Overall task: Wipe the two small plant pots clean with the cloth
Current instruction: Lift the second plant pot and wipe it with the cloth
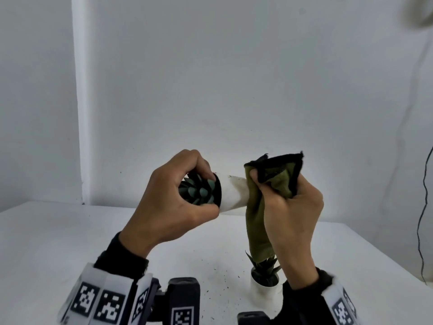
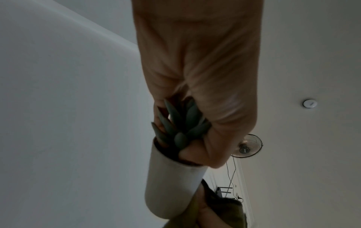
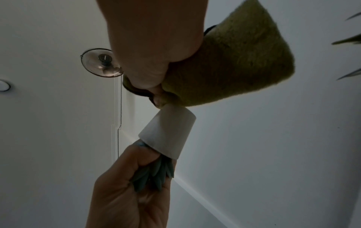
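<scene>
My left hand [image 1: 187, 198] holds a small white pot [image 1: 233, 193] on its side in the air, fingers curled round its rim and its blue-green succulent [image 1: 199, 191]. The pot's base points right. My right hand [image 1: 288, 200] grips an olive-green cloth [image 1: 257, 221] with a black edge and presses it over the pot's base end. In the left wrist view the pot [image 2: 170, 188] hangs below my fingers [image 2: 213, 146]. The right wrist view shows the cloth [image 3: 234, 64] against the pot [image 3: 168, 132]. A second white pot [image 1: 263, 287] with spiky leaves stands upright on the table, below my right wrist.
The white table [image 1: 70, 242] carries scattered dark soil specks [image 1: 210, 275] near its middle. A white wall stands behind it. A black cable [image 1: 424, 207] hangs down at the far right. A wall fan [image 2: 247, 146] shows in the wrist views.
</scene>
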`<state>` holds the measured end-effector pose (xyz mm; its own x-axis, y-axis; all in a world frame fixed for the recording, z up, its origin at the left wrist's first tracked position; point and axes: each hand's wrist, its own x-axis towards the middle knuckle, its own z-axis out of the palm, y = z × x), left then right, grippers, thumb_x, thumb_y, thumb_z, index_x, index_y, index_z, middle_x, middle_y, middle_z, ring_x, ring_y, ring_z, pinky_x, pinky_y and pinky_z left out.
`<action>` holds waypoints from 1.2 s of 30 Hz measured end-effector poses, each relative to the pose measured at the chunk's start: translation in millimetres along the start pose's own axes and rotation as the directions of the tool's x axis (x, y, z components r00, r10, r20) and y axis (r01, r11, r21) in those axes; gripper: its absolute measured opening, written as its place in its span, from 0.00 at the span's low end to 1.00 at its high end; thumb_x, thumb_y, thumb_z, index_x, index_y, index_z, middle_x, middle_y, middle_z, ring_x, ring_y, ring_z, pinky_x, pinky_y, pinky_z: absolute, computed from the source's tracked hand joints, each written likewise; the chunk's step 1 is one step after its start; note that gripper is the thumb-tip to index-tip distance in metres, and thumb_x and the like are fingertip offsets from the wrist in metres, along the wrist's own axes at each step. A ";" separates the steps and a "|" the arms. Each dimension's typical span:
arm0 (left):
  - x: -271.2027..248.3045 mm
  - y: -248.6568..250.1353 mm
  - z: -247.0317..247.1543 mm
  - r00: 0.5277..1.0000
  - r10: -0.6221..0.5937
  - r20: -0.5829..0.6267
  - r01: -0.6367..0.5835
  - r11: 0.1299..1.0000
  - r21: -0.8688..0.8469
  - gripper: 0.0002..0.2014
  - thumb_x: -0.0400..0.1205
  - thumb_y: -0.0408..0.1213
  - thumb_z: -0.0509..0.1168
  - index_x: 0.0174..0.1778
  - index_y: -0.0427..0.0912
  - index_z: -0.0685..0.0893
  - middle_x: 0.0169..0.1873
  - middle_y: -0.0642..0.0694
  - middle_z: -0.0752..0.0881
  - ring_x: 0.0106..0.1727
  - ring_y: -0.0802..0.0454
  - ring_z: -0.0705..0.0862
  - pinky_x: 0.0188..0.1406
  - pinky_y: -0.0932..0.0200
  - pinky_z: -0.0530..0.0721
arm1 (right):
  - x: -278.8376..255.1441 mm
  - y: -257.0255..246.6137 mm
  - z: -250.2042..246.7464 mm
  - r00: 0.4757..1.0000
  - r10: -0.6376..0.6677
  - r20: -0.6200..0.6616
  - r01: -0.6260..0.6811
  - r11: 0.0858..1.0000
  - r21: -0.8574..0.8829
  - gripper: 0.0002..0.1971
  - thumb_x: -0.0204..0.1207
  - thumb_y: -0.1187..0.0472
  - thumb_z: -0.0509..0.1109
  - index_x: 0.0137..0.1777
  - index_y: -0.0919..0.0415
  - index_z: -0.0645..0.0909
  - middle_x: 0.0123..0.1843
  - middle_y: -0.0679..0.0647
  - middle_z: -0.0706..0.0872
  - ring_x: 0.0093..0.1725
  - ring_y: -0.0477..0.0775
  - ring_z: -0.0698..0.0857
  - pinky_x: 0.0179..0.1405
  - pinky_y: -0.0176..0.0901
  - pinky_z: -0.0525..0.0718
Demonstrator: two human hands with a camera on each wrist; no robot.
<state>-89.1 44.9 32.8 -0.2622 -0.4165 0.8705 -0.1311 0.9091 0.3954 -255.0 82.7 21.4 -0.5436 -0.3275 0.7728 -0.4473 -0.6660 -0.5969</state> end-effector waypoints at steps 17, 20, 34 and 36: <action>1.5 -15.3 17.2 0.982 0.161 -0.104 -0.128 0.954 0.271 0.20 0.65 0.27 0.68 0.47 0.55 0.79 0.56 0.47 0.76 0.51 0.55 0.81 0.51 0.78 0.73 | 12.6 -8.3 -7.0 0.894 0.446 0.049 -0.438 0.841 0.317 0.11 0.68 0.60 0.80 0.28 0.60 0.83 0.30 0.54 0.86 0.37 0.56 0.86 0.51 0.61 0.86; 1.7 -18.1 20.6 0.980 0.150 -0.134 -0.109 0.956 0.272 0.19 0.67 0.28 0.67 0.47 0.56 0.79 0.57 0.47 0.77 0.50 0.55 0.81 0.50 0.73 0.80 | 11.6 -8.9 -5.6 0.894 0.444 0.056 -0.438 0.843 0.312 0.11 0.67 0.60 0.80 0.28 0.61 0.84 0.32 0.55 0.86 0.38 0.58 0.87 0.53 0.65 0.86; 0.5 -15.0 8.3 0.991 -0.027 -0.134 0.043 0.992 0.119 0.16 0.60 0.41 0.72 0.41 0.58 0.78 0.42 0.57 0.85 0.45 0.58 0.85 0.39 0.66 0.83 | 8.3 -8.7 -2.0 0.887 0.455 0.076 -0.458 0.846 0.274 0.11 0.67 0.60 0.80 0.26 0.58 0.85 0.31 0.54 0.88 0.39 0.58 0.88 0.52 0.61 0.87; 0.9 -13.8 7.6 0.984 -0.113 -0.140 0.126 0.988 0.091 0.23 0.59 0.41 0.74 0.46 0.56 0.73 0.42 0.55 0.84 0.44 0.59 0.85 0.36 0.70 0.82 | 7.5 -8.4 -0.8 0.893 0.442 0.085 -0.448 0.853 0.269 0.11 0.68 0.60 0.80 0.27 0.58 0.85 0.31 0.54 0.88 0.38 0.57 0.88 0.51 0.60 0.87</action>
<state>-94.8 32.0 25.8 -0.1093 -0.5110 0.8526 -0.2493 0.8444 0.4741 -255.9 86.3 32.1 -0.6224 -0.6439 0.4449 0.0525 -0.6015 -0.7972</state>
